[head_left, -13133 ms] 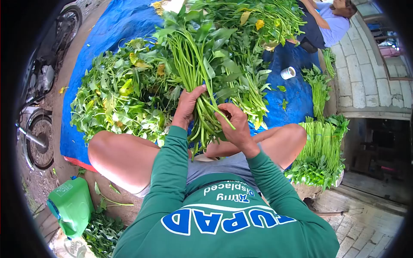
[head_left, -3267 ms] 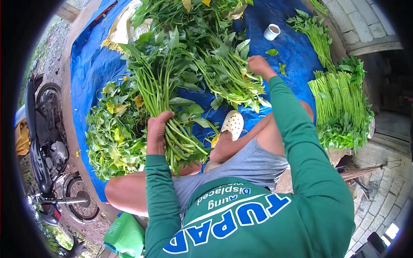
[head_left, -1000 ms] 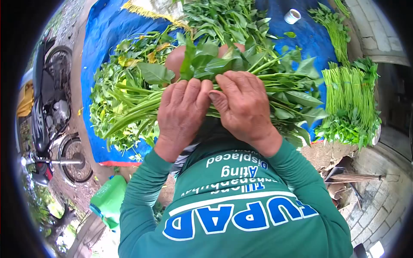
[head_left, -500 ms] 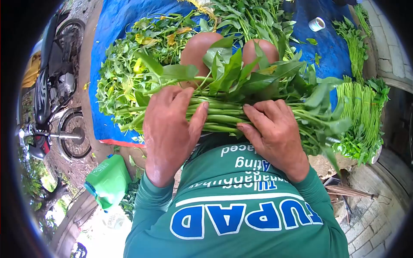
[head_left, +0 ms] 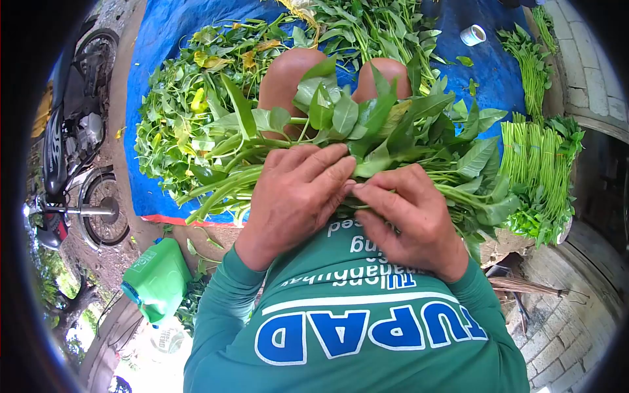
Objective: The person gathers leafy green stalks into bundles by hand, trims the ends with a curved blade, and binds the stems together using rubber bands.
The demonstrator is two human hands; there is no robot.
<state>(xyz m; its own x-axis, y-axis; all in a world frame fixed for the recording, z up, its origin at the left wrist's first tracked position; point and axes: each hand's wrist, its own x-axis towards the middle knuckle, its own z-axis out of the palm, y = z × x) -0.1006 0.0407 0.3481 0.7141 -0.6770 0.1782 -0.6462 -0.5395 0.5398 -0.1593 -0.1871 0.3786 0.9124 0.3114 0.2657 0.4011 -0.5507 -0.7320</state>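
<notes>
Lying crosswise before the knees (head_left: pixel 291 75), the leafy bundle (head_left: pixel 380 124) sits in the closed grip of the left hand (head_left: pixel 295 196); whether the right hand (head_left: pixel 413 216), fingertips alongside, pinches anything I cannot tell. Neat bundles (head_left: pixel 534 160) at right look done — loose greens (head_left: pixel 187 111) on the blue tarp (head_left: pixel 498 78) remain unbundled. "TUPAD" shows upside down on the green shirt (head_left: pixel 373 370), smaller lines creased.

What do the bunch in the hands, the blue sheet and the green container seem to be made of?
Bunch: fresh plant matter, smooth and lightly glossy; flat green leaves and slender stems show it.
Blue sheet: probably plastic tarpaulin, with a soft sheen, judging by its wrinkles.
Green container: likely moulded plastic, smooth and semi-glossy, from its even colour and rounded corners.
</notes>
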